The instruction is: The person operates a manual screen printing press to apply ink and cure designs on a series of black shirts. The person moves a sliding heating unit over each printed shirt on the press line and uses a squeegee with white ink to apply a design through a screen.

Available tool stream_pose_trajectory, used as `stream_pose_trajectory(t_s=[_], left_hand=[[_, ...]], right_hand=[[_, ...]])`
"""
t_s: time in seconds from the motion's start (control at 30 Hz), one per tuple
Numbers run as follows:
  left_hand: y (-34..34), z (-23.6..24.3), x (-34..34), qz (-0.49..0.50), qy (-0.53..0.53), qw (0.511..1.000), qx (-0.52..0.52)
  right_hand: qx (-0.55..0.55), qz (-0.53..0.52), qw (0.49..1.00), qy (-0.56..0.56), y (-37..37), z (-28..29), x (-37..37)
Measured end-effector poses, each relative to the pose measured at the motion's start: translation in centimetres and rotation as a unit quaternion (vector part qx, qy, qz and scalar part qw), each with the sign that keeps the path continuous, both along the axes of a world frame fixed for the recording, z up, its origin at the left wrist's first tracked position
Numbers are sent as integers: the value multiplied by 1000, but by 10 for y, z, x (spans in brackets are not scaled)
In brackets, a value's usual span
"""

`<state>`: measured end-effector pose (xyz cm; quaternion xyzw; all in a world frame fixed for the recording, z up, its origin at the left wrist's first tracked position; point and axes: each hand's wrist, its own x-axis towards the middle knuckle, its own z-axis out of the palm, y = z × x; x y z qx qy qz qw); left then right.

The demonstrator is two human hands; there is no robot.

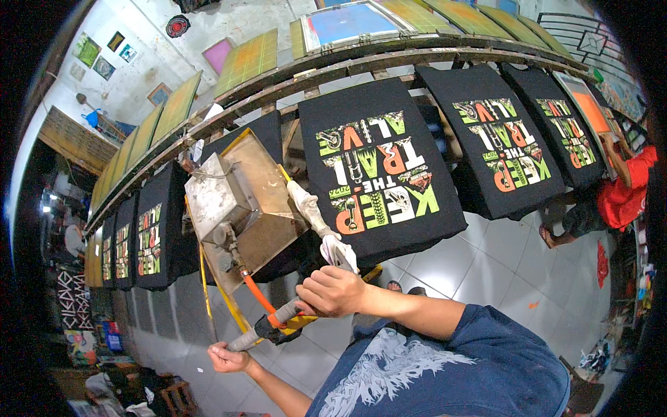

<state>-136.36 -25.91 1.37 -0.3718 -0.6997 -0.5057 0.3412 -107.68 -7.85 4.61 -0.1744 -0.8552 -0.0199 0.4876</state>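
Observation:
My left hand is closed at the lower end of a grey, tape-wrapped handle bar. My right hand grips the same handle farther up, beside a white cloth wrapping. The handle belongs to a heater with a square metal hood and a boxy top, on a yellow frame. An orange hose runs from its fitting toward the handle. The hood sits over one black T-shirt, hiding most of it. Just right of it lies a printed black T-shirt.
More printed black T-shirts line the curved rack on both sides. Behind them lean printing screens along a wooden rail. At the far right, a person in a red shirt handles an orange screen. White floor tiles lie below.

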Motion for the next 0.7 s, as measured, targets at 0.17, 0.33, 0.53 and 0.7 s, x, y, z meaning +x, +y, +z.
stream_pose_trajectory(t_s=[0.17,0.33,0.53,0.7], left_hand=[[-7,3,-2,-2,-38,999,-24],[-11,3,-6,-13,-63,998,-30],[-11,5,-4,-9,-61,997,-43],[-8,14,2,-50,-63,996,-36]], right_hand=[[-6,5,1000,-2,0,3,-1],[-20,-5,1000,18,-4,8,-5],[-22,-32,999,-3,-7,11,-5],[-23,-74,997,-18,-15,13,-9]])
